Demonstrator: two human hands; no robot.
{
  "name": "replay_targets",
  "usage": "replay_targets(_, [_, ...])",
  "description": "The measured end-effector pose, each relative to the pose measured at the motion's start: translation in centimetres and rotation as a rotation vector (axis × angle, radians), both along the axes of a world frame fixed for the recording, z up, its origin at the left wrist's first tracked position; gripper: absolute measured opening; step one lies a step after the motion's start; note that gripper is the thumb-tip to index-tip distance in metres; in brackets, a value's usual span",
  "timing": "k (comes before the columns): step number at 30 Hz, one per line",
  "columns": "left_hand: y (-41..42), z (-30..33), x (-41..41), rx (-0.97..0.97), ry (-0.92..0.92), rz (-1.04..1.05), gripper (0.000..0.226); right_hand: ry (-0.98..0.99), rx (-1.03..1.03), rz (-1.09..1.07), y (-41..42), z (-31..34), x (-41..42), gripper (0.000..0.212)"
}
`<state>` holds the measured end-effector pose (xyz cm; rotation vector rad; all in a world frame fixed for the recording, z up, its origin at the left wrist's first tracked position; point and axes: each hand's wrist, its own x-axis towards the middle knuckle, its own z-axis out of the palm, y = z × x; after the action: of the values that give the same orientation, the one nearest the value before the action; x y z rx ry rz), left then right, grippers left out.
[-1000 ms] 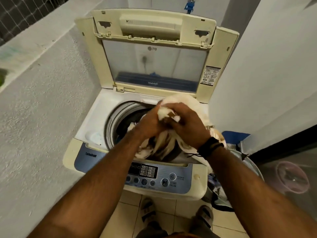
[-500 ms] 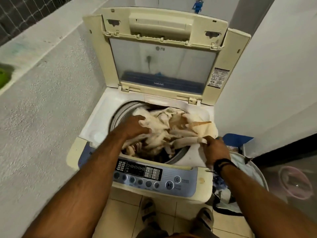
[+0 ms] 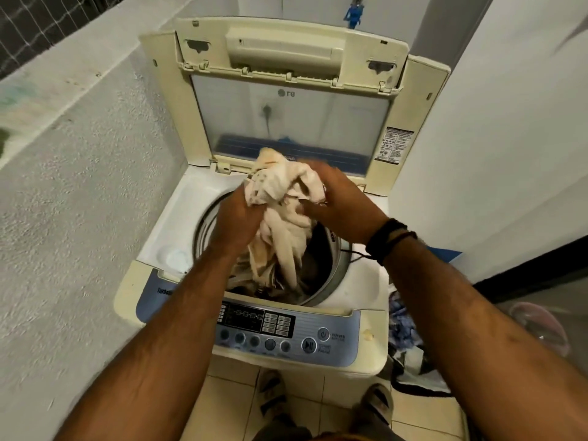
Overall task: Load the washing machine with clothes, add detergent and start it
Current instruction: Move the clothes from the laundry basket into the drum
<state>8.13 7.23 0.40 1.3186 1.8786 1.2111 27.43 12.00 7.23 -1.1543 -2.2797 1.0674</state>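
Observation:
A cream top-loading washing machine point(image 3: 165, 230) stands in front of me with its lid point(image 3: 286, 119) raised upright. Over the round drum opening point(image 3: 331, 253) I hold a bunched cream cloth with brown markings point(image 3: 286, 198). My left hand point(image 3: 237, 214) grips its left side and my right hand point(image 3: 337, 202) grips its right side. The cloth's lower end hangs down into the drum, where more dark and light clothes lie. The blue control panel point(image 3: 286, 332) with its buttons faces me at the front.
A rough white wall point(image 3: 79, 202) runs close along the machine's left side, a smooth white wall point(image 3: 493, 138) along its right. A basket with blue and white laundry point(image 3: 407, 345) sits on the tiled floor at the right. A pink tub point(image 3: 541, 329) lies beyond it.
Half a second ago the cloth lay spread over the drum with my hands apart at its edges. Both hands have come together and lifted it into a bunch above the opening.

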Motion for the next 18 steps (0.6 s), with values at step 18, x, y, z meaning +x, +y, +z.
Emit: replay_targets(18, [2.1,-2.6,9.1,-0.429,0.47,-0.549,0.032,-0.082,-0.277,-0.555,-4.3,-9.3,14.2,0.034])
